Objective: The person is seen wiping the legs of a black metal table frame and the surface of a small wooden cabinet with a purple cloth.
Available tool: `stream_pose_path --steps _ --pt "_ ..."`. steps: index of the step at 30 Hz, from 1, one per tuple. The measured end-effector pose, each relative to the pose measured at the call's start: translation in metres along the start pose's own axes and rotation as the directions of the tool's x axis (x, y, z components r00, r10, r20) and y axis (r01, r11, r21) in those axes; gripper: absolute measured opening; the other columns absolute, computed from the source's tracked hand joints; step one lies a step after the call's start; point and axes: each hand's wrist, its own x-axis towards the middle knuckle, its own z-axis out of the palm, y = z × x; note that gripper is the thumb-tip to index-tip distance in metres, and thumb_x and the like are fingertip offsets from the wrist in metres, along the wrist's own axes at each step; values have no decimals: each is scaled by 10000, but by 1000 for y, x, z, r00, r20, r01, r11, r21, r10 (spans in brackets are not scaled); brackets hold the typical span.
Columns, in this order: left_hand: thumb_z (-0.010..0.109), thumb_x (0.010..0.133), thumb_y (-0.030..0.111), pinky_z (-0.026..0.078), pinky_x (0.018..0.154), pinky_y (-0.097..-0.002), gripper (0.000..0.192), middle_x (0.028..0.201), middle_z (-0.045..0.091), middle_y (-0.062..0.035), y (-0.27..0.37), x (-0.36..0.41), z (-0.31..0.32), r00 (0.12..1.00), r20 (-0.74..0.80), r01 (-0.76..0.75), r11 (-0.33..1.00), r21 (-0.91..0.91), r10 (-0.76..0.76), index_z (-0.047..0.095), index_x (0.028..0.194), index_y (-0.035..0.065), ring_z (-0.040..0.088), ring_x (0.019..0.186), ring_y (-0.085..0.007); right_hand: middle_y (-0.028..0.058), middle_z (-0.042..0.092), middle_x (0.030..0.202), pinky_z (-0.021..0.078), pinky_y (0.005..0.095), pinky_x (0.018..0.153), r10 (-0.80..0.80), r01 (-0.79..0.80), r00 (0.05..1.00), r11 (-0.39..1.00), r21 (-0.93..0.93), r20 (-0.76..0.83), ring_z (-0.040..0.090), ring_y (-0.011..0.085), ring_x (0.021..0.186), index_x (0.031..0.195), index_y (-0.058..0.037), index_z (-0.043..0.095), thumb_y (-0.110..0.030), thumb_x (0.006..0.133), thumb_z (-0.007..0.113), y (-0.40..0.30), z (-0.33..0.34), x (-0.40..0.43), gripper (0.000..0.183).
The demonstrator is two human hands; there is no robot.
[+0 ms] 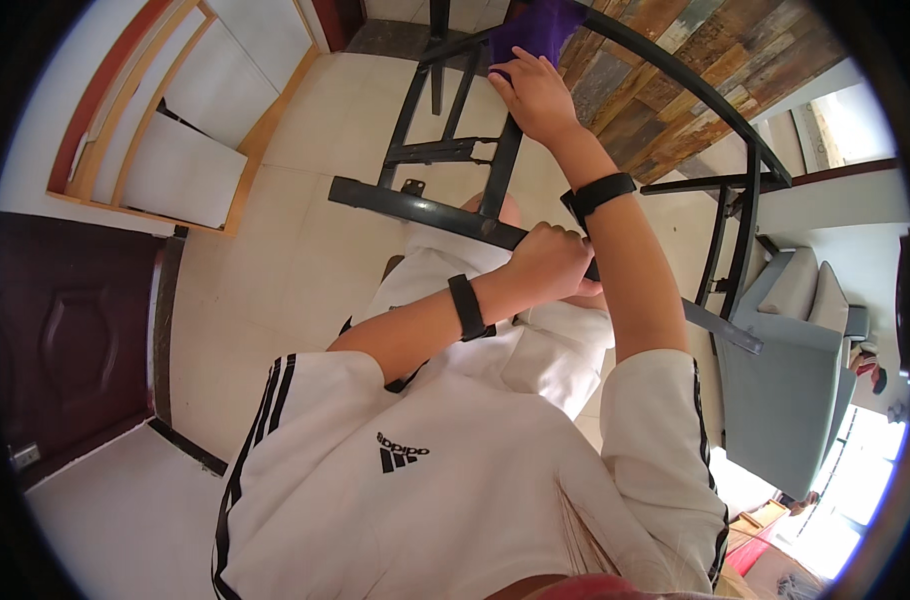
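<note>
A black metal folding frame, with crossbars and hinged brackets, stands tilted before me over my lap. My left hand is closed around its near bar, close to the bar's right end, which my right forearm partly hides. Farther out, my right hand lies over a purple cloth on the frame, fingers a little spread. Beneath the cloth the bar is hidden. A long curved black bar runs from the cloth to another set of black legs at the right.
Behind the frame is a surface with a wood-plank pattern. A grey sofa with cushions stands at the right. To the left are a wood-trimmed white cabinet and a dark red door. Pale tiles cover the floor.
</note>
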Motion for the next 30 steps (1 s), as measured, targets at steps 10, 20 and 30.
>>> stream_pose_path --steps 10,20,30 --pt "751 736 561 487 491 -394 518 573 601 -89 7 -18 9 1000 17 -4 1000 28 3 638 725 56 620 511 -274 140 704 886 364 446 1115 -20 24 964 1000 -10 267 643 302 972 939 -69 731 -380 1013 492 -53 -30 -15 399" --pt "726 778 531 502 511 -415 425 659 648 -88 5 -19 7 1000 22 -13 997 71 12 673 800 110 648 576 -290 136 691 933 335 497 1126 -138 99 930 987 130 341 615 326 1001 990 -54 717 -337 1020 494 -69 -32 -33 361" --pt "725 833 364 523 684 -433 329 885 686 -99 0 -13 6 987 -138 -96 993 -70 86 646 1024 108 671 827 -305 183 702 891 427 487 979 -49 -42 851 986 161 523 645 384 924 961 -30 710 -364 1021 478 -83 -48 -28 411"
